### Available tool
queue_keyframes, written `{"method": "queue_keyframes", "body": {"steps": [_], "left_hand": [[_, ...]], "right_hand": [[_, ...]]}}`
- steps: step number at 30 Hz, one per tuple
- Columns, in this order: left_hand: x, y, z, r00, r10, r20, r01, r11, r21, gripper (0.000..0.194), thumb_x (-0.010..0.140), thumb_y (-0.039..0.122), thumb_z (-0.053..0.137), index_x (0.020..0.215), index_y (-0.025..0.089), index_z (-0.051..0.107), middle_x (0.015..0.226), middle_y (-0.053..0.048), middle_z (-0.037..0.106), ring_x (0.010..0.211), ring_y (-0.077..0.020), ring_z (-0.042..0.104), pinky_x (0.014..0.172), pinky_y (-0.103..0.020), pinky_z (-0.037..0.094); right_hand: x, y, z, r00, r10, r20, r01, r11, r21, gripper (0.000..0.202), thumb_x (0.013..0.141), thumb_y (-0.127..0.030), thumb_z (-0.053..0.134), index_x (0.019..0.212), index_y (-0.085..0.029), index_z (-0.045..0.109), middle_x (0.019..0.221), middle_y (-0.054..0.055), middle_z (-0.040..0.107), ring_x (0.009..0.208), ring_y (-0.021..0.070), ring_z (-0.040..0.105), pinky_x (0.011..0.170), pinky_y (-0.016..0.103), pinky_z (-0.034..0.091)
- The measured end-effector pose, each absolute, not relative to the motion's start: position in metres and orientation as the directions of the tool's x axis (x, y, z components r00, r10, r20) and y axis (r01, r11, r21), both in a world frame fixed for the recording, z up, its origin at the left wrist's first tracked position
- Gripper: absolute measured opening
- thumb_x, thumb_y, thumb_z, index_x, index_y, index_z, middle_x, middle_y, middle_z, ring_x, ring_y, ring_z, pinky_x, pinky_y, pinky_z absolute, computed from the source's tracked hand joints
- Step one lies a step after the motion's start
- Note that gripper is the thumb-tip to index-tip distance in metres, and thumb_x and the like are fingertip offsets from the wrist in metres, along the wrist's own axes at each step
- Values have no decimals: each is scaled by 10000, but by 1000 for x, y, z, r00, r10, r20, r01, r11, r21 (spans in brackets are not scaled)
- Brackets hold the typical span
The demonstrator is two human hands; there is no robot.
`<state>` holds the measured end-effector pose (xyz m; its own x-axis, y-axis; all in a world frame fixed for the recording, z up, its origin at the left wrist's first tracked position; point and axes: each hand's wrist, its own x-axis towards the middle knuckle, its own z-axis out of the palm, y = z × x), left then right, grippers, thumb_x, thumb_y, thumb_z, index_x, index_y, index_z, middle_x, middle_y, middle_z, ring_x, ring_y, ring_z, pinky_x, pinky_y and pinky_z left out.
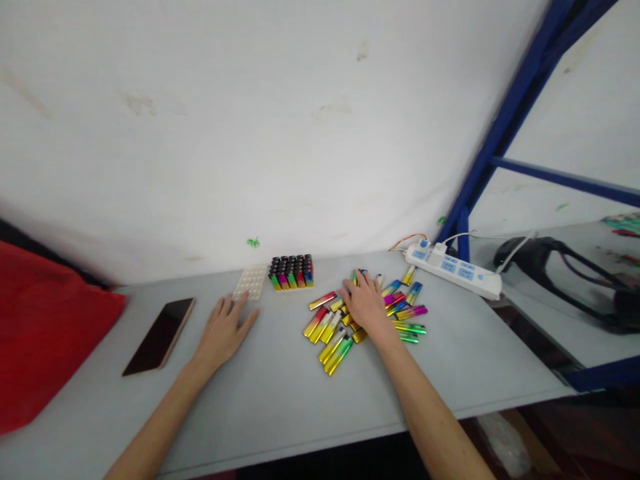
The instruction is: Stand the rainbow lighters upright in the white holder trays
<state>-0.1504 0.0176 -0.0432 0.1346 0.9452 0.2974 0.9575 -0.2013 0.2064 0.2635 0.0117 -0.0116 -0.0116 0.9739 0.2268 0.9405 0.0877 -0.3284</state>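
Observation:
My left hand (223, 331) lies on the grey table with its fingers spread, the fingertips at the near edge of a white tray (253, 283) with rows of small hollows. Right of this tray, a block of upright lighters (292, 272) with black tops stands in neat rows. Over a loose pile of shiny multicoloured lighters (338, 355) is my right hand (367, 303), fingers bent downward near a blue-green lighter at the pile's back. Whether the right fingertips grip that lighter is hard to make out. Several lighters lie around the hand, pointing different ways.
A dark phone (160, 337) lies left of my left hand, with a red cloth or bag (50, 333) beyond it. At the back right sit a white power strip (453, 270) with cables, a blue metal frame (493, 143) and a black headset-like object (555, 273).

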Motion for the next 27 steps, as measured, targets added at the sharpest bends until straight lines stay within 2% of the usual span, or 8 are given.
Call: {"method": "queue_keyframes", "body": {"steps": [3,5,8,11,16,20,24,27], "left_hand": [[-166,-18,-40,110,947,302,942,-196,271,686,1171,744,475,1484,203,756,1585,-238,789,1567,-480,724,1386,-699,550],[-169,-41,-37,92,941,327,938,-192,289,607,1136,787,550,1308,252,779,1471,-184,832,1423,-455,801,1326,-664,617],[-161,-67,-34,100,936,337,922,-215,322,522,1122,776,604,1212,287,765,1454,-149,842,1400,-435,815,1300,-642,650],[-146,-73,-32,194,933,302,878,-303,371,409,1111,703,670,1185,311,757,1542,-122,837,1429,-396,816,1319,-604,654],[-110,-50,-19,359,902,239,798,-429,422,254,1061,459,732,1247,289,764,1638,-137,810,1580,-387,738,1376,-602,613],[-87,-22,-8,433,875,217,753,-483,446,603,982,311,767,1579,258,706,1644,-159,802,1557,-388,754,1382,-613,608],[-72,-4,-8,530,816,232,698,-575,426,694,935,290,827,1618,260,705,1647,-158,797,1575,-399,734,1398,-595,597],[-64,-3,-14,560,785,264,677,-617,401,690,956,384,886,1614,258,722,1661,-171,771,1559,-412,731,1406,-592,585]], "right_hand": [[263,10,-4,-22,977,212,939,93,-332,374,1272,-272,553,1369,-209,908,1739,239,704,1656,413,605,1374,625,485],[264,11,2,-20,982,189,937,85,-339,388,1264,-232,540,1342,-170,915,1666,259,737,1578,410,658,1343,576,513],[267,15,5,22,983,181,932,45,-359,363,1238,-203,579,1426,-157,885,1586,255,764,1469,408,707,1276,544,557],[269,19,1,73,968,241,932,20,-361,361,1206,-210,648,1508,-182,846,1643,254,731,1487,405,692,1274,545,553],[268,23,-8,55,969,243,946,27,-322,323,1195,-190,648,1430,-177,869,1613,223,777,1471,372,704,1308,520,525],[267,24,-11,47,960,276,939,51,-339,386,1151,-114,637,1443,-212,870,1606,183,803,1454,364,702,1253,498,556],[269,23,-11,46,956,289,945,52,-323,511,1127,-54,598,1525,-259,846,1580,155,830,1379,374,729,1172,492,581],[270,23,-9,12,967,256,949,70,-308,600,1119,-24,562,1616,-257,803,1608,153,821,1322,367,764,1146,481,590]]}}
